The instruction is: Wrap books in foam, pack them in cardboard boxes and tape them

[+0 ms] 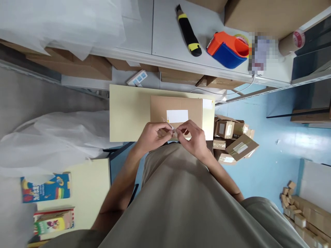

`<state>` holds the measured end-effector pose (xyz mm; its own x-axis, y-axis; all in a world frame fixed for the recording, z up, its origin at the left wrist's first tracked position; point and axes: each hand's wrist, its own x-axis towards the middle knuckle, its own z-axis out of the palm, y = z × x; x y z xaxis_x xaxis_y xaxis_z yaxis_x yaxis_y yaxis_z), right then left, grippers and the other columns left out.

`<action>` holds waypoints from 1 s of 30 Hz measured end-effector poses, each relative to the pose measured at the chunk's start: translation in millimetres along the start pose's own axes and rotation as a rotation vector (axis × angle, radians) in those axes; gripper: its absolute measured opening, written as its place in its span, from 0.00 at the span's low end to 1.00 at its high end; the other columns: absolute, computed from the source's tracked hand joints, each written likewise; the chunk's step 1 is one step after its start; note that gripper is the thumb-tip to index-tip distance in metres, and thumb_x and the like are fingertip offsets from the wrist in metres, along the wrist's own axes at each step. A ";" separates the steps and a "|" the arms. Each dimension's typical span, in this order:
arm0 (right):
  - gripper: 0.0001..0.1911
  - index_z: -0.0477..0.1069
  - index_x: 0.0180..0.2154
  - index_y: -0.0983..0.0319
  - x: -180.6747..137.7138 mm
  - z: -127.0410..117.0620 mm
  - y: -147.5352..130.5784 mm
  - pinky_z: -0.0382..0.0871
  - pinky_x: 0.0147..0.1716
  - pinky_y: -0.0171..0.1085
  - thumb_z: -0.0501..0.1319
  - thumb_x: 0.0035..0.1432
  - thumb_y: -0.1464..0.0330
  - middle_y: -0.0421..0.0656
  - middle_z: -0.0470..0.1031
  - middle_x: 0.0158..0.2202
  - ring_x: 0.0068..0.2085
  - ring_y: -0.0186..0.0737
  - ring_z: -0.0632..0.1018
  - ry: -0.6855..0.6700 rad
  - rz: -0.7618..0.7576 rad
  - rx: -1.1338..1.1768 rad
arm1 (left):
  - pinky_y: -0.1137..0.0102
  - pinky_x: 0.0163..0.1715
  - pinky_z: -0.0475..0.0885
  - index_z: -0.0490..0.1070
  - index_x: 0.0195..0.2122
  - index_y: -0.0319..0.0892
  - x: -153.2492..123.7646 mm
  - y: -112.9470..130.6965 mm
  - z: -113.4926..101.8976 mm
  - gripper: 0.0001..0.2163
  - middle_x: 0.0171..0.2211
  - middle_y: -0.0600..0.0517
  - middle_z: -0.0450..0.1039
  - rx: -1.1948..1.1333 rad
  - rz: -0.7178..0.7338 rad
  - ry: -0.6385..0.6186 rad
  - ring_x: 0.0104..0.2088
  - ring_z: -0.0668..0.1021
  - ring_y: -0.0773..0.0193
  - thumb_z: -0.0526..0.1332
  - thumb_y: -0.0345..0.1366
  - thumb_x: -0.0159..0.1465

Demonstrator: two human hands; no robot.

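A brown cardboard box (181,105) with a white label (177,115) lies on a pale yellow table (126,113) in front of me. My left hand (152,135) and my right hand (192,137) meet at the box's near edge. Both pinch a small thin white strip (169,126), perhaps a label backing or a piece of tape, between their fingertips. The fingers of both hands are curled closed around it.
A grey shelf (165,44) beyond the table carries a black-and-yellow utility knife (188,31), an orange-and-blue tape dispenser (227,50) and a tape roll (292,42). A power strip (137,78) lies below it. Small taped boxes (234,139) pile up on the blue floor at right. White plastic bags (51,137) and colourful packets (45,187) sit at left.
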<state>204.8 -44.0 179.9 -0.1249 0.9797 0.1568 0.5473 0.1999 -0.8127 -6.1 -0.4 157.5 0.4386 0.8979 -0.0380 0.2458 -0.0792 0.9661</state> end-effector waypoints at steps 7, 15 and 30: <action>0.10 0.76 0.40 0.55 -5.0 -37.3 34.4 0.79 0.37 0.41 0.65 0.75 0.58 0.41 0.81 0.38 0.37 0.41 0.82 0.155 0.235 0.187 | 0.70 0.36 0.75 0.80 0.32 0.45 33.3 -38.1 22.4 0.07 0.31 0.54 0.85 0.221 -0.208 0.119 0.31 0.82 0.62 0.65 0.40 0.64; 0.19 0.75 0.39 0.55 -23.5 -95.5 80.7 0.78 0.36 0.41 0.67 0.75 0.48 0.41 0.78 0.34 0.36 0.41 0.82 0.429 0.374 0.220 | 0.62 0.47 0.77 0.84 0.34 0.48 71.0 -79.1 37.2 0.06 0.40 0.48 0.89 0.622 -0.582 0.244 0.45 0.88 0.48 0.66 0.39 0.63; 0.19 0.77 0.38 0.55 -25.0 -138.6 126.0 0.78 0.39 0.42 0.69 0.72 0.48 0.41 0.79 0.35 0.37 0.42 0.82 0.360 0.356 0.329 | 0.67 0.44 0.77 0.78 0.32 0.46 70.1 -42.6 95.7 0.08 0.34 0.51 0.87 0.428 -0.420 0.354 0.39 0.87 0.57 0.64 0.41 0.67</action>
<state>391.5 -41.1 151.3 0.3381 0.9408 -0.0229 0.2120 -0.0999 -0.9721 96.9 24.4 89.2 -0.0591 0.9712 -0.2309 0.6838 0.2079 0.6994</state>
